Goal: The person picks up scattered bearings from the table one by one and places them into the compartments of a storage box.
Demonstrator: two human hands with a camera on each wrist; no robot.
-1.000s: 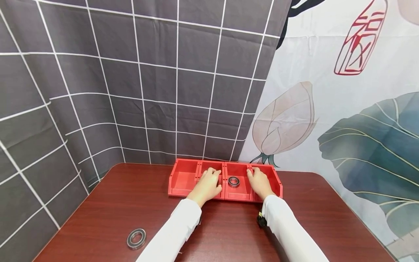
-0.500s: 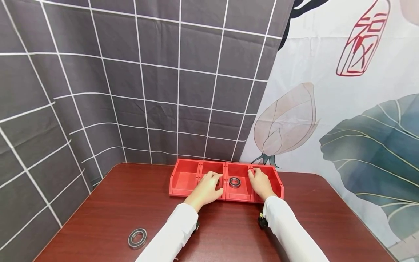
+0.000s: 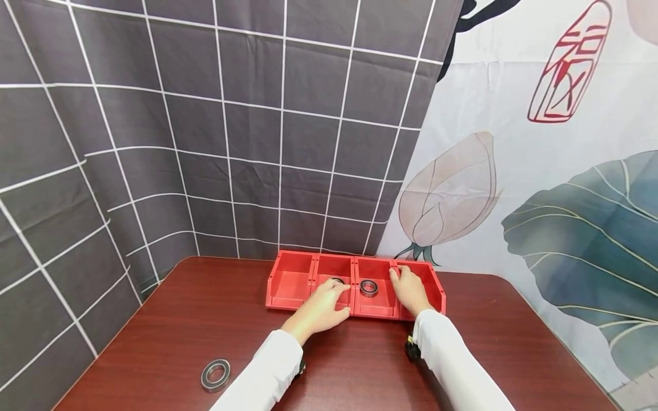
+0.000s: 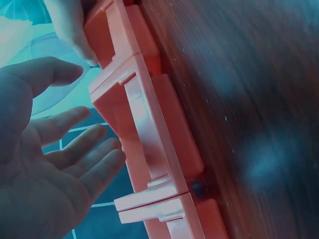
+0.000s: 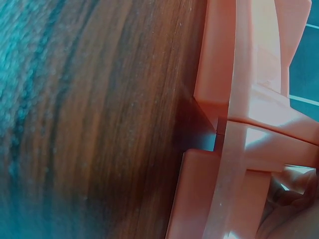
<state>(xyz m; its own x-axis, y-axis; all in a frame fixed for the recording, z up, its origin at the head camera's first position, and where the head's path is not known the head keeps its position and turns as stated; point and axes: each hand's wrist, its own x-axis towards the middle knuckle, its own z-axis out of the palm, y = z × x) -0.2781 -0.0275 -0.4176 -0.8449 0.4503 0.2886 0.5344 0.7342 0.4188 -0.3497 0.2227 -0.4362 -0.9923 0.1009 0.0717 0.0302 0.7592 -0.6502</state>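
Observation:
A row of joined red bins (image 3: 290,285) stands at the back of the table. My left hand (image 3: 320,311) is over the front of the second bin from the left, its fingers spread and holding nothing; the left wrist view shows the same bare palm (image 4: 45,164). Beyond those fingers a ball bearing (image 3: 337,280) lies in that bin, partly hidden. Another bearing (image 3: 368,287) lies flat in the third bin. My right hand (image 3: 410,290) grips the divider between the third and fourth bins; its curled fingers (image 5: 289,199) show partly in the right wrist view.
A larger bearing (image 3: 215,375) lies on the brown wooden table (image 3: 164,325) at the front left. Behind the bins hang a dark grid-patterned cloth (image 3: 247,142) and a pale cloth with lotus prints (image 3: 514,114).
My left hand has drawn back toward me and spread its fingers, and the bearing in the second bin has come into view. The right hand has stayed on the divider.

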